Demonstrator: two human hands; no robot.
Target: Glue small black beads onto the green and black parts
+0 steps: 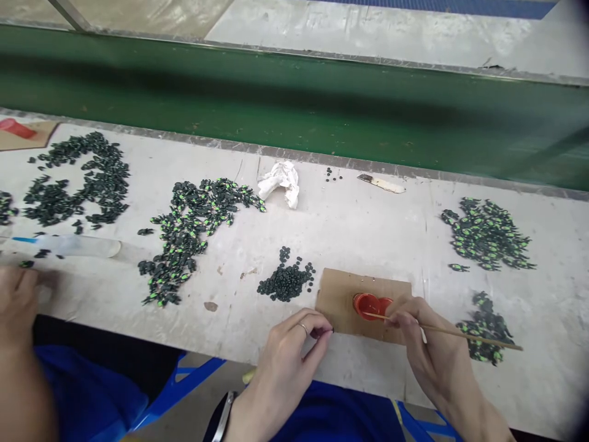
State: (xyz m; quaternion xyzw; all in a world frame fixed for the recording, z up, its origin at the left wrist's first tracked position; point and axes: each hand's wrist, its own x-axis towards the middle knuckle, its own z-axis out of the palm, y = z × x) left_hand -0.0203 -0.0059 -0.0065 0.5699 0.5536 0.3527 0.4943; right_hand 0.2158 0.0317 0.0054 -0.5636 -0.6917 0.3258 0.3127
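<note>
My left hand [294, 356], with a ring on one finger, pinches a small dark piece [332, 331] between thumb and fingertip, near the front edge of the cardboard. Between the fingers of my right hand [427, 337] is a thin wooden stick [478, 337]. The stick's tip reaches into a small red cup [367, 305]; a second red round shape touches it on the right, partly behind my fingers. Both stand on a piece of brown cardboard [338, 294]. Behind my left hand lies a pile of small black discs [285, 279].
Heaps of black-and-green pieces lie left [184, 227] and right [490, 233], with another small heap [488, 328] by my right wrist. Farther back are crumpled white tissue [281, 182] and a knife-like tool [381, 183]. Another person's hand [16, 301] rests at far left.
</note>
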